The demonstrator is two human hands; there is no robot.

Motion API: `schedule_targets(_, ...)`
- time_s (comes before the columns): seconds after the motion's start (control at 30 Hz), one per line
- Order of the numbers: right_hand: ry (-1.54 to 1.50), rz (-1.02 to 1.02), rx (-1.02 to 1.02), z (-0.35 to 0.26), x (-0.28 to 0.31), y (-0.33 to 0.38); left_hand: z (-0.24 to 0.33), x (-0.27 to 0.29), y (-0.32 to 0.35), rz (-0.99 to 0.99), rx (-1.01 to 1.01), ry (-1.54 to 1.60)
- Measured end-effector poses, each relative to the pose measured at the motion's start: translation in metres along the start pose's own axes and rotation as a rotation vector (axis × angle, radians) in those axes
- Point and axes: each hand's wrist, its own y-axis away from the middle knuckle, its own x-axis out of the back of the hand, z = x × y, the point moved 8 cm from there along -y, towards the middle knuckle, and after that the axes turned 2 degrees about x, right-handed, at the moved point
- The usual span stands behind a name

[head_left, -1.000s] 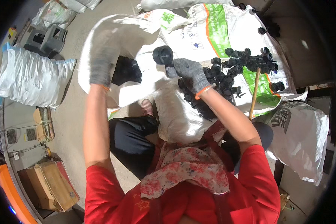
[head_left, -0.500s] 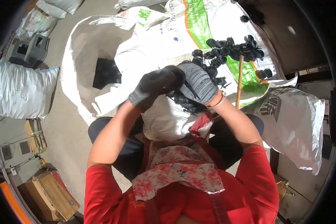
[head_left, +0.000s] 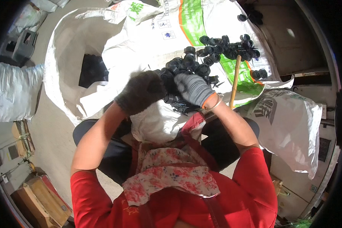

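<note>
Black plastic round parts (head_left: 188, 62), ring-shaped with thin stems, lie heaped on a white woven sack (head_left: 140, 53) spread before me. My left hand (head_left: 142, 91), in a dark glove, has its fingers curled at the near left side of the heap. What it holds, if anything, cannot be made out against the dark glove. My right hand (head_left: 195, 89), in a grey knit glove, reaches over the near part of the heap. Its fingers are smeared by motion, and black parts lie close under and around them.
The sack's wide mouth (head_left: 57, 64) gapes at the left, with dark contents (head_left: 93, 71) inside. A bamboo stick (head_left: 235, 81) stands right of the heap. Full white sacks (head_left: 15, 91) (head_left: 288, 125) flank me. A cardboard box (head_left: 41, 203) sits at the lower left.
My hands were together over a black round part; now they are apart. The left has drawn back to the left, and the right has come down onto the heap. The whole view has shifted slightly.
</note>
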Motion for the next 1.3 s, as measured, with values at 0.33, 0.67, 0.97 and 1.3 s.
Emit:
schedule_targets(0.33,0.01,0.669,0.315,-0.064,0.029,-0.009,-0.018,-0.024,-0.006,-0.046,0.194,1.27)
schedule_targets(0.67,-0.321,0.65,-0.041,0.043,0.011,-0.063,0.027,0.043,0.021,0.655,-0.404,-0.696)
schedule_targets(0.97,0.172,0.138,-0.657,0.292,-0.072,-0.007,0.006,0.072,0.022,0.735,-0.309,-0.191)
schedule_targets(1.3,0.172,0.489,0.265,0.012,0.019,0.015,-0.046,-0.045,-0.001,-0.022,0.771,1.208)
